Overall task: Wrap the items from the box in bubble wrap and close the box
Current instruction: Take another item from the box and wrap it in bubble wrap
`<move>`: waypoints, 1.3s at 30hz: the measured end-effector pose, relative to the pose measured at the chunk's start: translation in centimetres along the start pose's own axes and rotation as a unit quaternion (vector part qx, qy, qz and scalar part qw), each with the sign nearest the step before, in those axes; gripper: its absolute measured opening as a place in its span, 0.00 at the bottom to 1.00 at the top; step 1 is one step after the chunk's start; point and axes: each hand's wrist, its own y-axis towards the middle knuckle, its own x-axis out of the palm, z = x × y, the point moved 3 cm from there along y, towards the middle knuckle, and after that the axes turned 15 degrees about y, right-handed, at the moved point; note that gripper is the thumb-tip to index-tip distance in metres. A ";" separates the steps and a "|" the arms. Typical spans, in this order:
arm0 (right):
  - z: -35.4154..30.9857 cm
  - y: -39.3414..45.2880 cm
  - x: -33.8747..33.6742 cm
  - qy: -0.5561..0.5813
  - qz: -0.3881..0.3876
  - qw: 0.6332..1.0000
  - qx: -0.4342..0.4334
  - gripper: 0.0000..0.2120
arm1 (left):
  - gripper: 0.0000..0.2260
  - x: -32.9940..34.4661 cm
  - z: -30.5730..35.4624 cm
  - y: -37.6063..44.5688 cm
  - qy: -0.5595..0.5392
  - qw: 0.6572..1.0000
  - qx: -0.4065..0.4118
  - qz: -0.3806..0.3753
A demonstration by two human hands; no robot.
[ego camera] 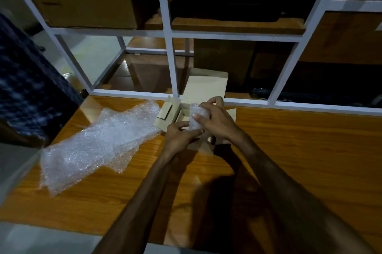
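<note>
Both forearms reach from the near edge of the wooden table (289, 160) toward the open cardboard box (203, 90). We hold a bubble-wrapped item (196, 116) above the box opening. Our right hand (217, 121) curls over it, fingers on its far end, thumb pressed on its near face. Our left hand (179, 136) pinches its lower end between thumb and fingers. Left of our fingers lies a loose bubble wrap sheet (97, 142), overhanging the table's left edge. Right of them the tabletop lies bare wood. Beyond our fingertips, the box lid leans on a white shelf frame (172, 63). No legible writing shows.
</note>
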 end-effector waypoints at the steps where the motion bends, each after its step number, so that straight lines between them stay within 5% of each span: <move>1: 0.2 0.5 0.1 -0.006 -0.001 1.000 -0.005 0.22 | 0.12 0.4 0.3 0.2 -0.034 0.999 -0.017 -0.006; 11: 2.7 5.5 -0.4 0.102 -0.159 0.981 0.031 0.33 | 0.15 2.5 0.4 4.1 -0.179 0.975 -0.112 -0.063; 20: 4.7 10.0 0.0 0.137 -0.260 0.952 0.081 0.27 | 0.14 -1.0 0.3 5.9 -0.159 0.977 -0.124 -0.063; 25: 5.8 10.9 0.4 0.039 -0.286 0.956 0.060 0.30 | 0.24 -3.3 0.8 6.5 0.054 0.992 0.004 0.115; 30: 5.6 11.5 1.3 -0.031 -0.287 0.956 0.052 0.37 | 0.07 -2.2 1.0 8.1 0.262 0.963 0.052 0.034; 39: 6.6 11.9 1.3 -0.096 -0.241 0.962 0.086 0.30 | 0.09 -1.2 0.6 10.9 0.296 0.955 0.008 -0.008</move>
